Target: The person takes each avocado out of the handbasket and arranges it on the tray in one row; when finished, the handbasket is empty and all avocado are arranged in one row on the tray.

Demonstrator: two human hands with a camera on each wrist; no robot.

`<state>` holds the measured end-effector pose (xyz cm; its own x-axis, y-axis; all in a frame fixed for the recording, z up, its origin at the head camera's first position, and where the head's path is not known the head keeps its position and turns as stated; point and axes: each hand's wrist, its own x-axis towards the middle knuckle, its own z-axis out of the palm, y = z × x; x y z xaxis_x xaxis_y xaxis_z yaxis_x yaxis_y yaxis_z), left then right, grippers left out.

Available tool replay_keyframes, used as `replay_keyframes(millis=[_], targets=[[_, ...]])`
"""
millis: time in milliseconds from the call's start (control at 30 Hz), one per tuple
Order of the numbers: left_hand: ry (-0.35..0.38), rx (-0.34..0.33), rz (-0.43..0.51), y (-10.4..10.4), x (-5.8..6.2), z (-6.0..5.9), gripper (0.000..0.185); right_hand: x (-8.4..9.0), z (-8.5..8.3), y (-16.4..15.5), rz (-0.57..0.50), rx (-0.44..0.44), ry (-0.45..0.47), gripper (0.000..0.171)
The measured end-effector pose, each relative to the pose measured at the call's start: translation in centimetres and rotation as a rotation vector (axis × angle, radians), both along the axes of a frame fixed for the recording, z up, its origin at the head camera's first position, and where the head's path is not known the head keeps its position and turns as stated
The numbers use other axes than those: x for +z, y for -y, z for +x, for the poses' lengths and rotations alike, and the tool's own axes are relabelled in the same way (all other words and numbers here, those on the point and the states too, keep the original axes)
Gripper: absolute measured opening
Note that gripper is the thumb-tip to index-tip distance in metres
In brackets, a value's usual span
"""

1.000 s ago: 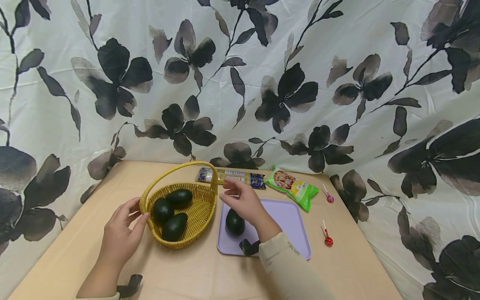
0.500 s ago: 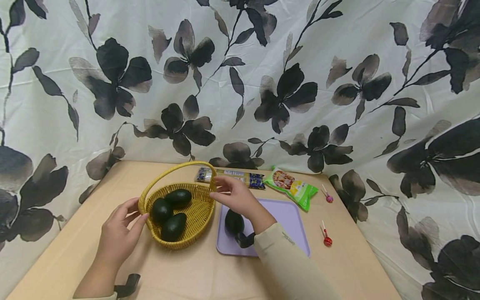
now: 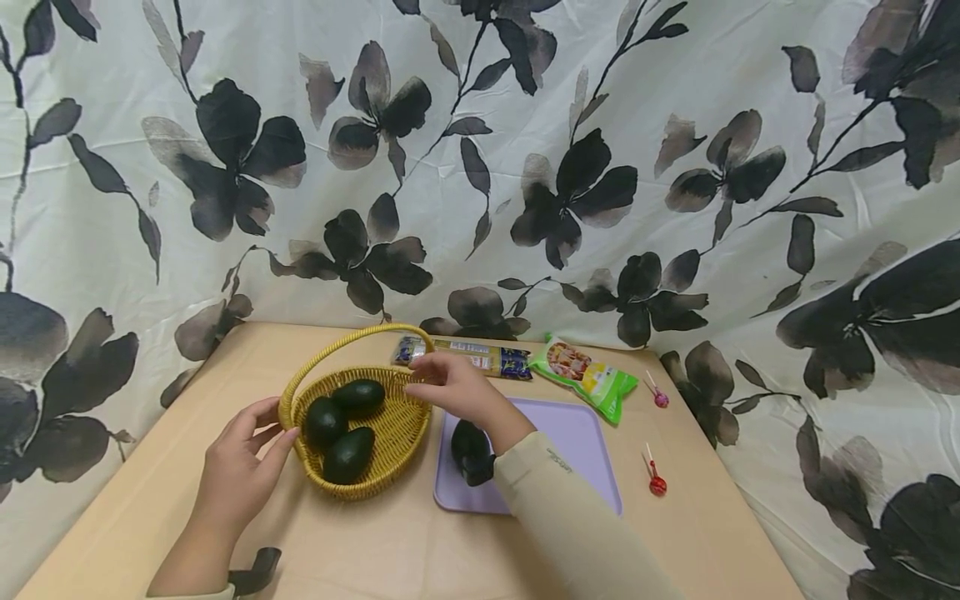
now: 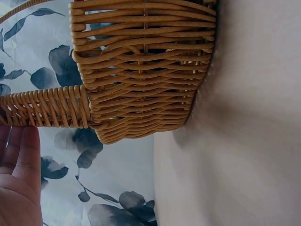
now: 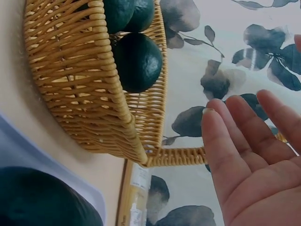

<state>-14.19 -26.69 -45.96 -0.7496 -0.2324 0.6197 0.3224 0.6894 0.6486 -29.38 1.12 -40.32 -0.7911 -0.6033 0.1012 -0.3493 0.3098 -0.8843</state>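
Observation:
A yellow wicker basket (image 3: 401, 433) with a tall arched handle (image 3: 352, 335) stands left of centre, with several dark green avocados (image 3: 348, 456) inside. My left hand (image 3: 243, 458) is at the handle's left foot. In the left wrist view its straight fingers (image 4: 26, 150) touch the handle's edge, and the thumb is out of sight. Over the basket's right rim, my right hand (image 3: 461, 390) is half spread beside the handle's right side. Its fingers (image 5: 218, 141) are relaxed, holding nothing. Another avocado (image 3: 467, 442) lies on a lilac tray (image 3: 577, 454), partly hidden by a black wrist mount.
Behind the basket lies a long packet (image 3: 487, 357) with dark blue ends. A green food bag (image 3: 588, 375) is right of it. Two lollipops (image 3: 657, 483) lie at the right of the table (image 3: 360, 550). A floral curtain (image 3: 465, 183) hangs behind.
My right hand has moved left, from the tray's back edge to over the basket's right rim. The left hand and the basket have stayed nearly in place.

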Motion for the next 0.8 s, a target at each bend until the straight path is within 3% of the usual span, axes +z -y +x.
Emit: replay_keyframes(millis=[533, 800], targets=[[0.009, -0.003, -0.005, 0.1, 0.0, 0.1, 0.055, -0.6, 0.0, 2.2, 0.163, 0.1, 0.074, 0.05], [0.006, -0.006, -0.018, 0.1, 0.1, 0.1, 0.056, -0.6, -0.3, 2.8, 0.219, 0.122, 0.06, 0.057]])
